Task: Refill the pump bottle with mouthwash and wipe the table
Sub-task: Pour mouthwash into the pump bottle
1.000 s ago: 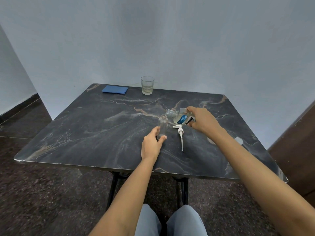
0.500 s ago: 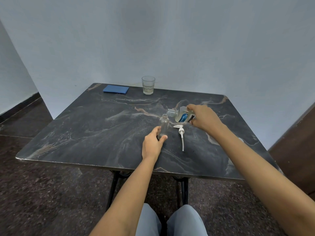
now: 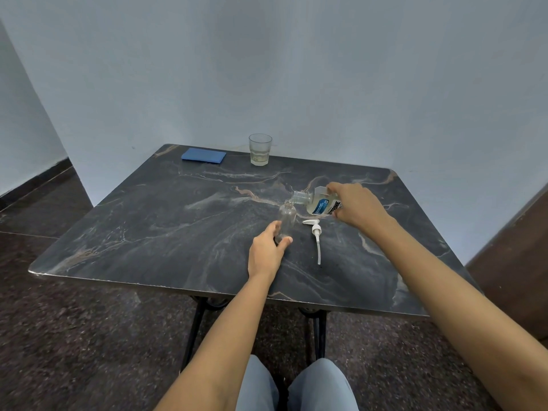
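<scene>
On the dark marbled bench [image 3: 148, 232], the left hand [image 3: 267, 252] gripped the upright, uncapped pump bottle [image 3: 287, 216] while the right hand [image 3: 355, 207] held the mouthwash bottle [image 3: 321, 204] tilted just above its neck. Aligning the mouths and tipping slowly would likely prevent spills.

Glossy marble-look table [image 3: 148, 232], clear bottle [image 3: 287, 218]

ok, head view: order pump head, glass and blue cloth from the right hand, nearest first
1. Pump head: lying just left of the right hand, slightly nearer the person.
2. Glass: far edge, middle.
3. Blue cloth: far left corner.
</scene>
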### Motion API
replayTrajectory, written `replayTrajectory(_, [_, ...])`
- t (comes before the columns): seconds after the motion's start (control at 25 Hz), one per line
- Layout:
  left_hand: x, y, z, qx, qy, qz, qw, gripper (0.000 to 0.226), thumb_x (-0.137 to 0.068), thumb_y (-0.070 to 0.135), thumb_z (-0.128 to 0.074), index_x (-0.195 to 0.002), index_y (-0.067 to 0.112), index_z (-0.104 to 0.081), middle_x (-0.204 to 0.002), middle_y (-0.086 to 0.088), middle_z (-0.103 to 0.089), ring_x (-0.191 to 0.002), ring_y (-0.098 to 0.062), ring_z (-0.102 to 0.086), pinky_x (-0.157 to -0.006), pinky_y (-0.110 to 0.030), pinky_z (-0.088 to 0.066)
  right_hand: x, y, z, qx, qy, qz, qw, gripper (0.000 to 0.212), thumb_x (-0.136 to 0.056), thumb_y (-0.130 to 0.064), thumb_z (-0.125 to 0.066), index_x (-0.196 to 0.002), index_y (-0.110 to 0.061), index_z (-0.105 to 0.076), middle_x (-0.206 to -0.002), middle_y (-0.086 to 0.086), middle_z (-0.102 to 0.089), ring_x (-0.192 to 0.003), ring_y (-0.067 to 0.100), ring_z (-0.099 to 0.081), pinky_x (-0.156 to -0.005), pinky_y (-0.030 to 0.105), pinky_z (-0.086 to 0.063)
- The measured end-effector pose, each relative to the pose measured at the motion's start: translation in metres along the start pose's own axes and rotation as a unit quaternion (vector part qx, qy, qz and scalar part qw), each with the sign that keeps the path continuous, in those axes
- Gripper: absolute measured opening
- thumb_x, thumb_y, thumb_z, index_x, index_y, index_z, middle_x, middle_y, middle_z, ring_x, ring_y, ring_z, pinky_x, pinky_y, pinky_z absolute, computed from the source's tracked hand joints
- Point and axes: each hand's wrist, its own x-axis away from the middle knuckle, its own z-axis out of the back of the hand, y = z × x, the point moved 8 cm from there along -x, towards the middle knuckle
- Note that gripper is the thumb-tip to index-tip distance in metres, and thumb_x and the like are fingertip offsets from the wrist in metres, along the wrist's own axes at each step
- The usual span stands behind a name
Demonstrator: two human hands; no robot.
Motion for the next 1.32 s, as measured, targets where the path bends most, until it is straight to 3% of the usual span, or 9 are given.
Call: replayTrajectory(1.32, [-0.0004,0.0014,0.0001,-0.013,-0.002,-0.005,1.000,0.050,-0.088,0.032,-0.066,-0.135,0.025,-0.051,-0.129,0.002,-0.062,-0.117,-0.017,-0.058,-0.099,-0.037,-0.046,-0.0050,-0.0021,0.0015,0.039,0.002,0.016,0.999,0.038,-0.083,-0.012,-0.061,-0.117,-0.025,-0.052,-0.108,0.007,-0.066,-0.093,0.033,-0.062,-0.079,0.046,-0.054])
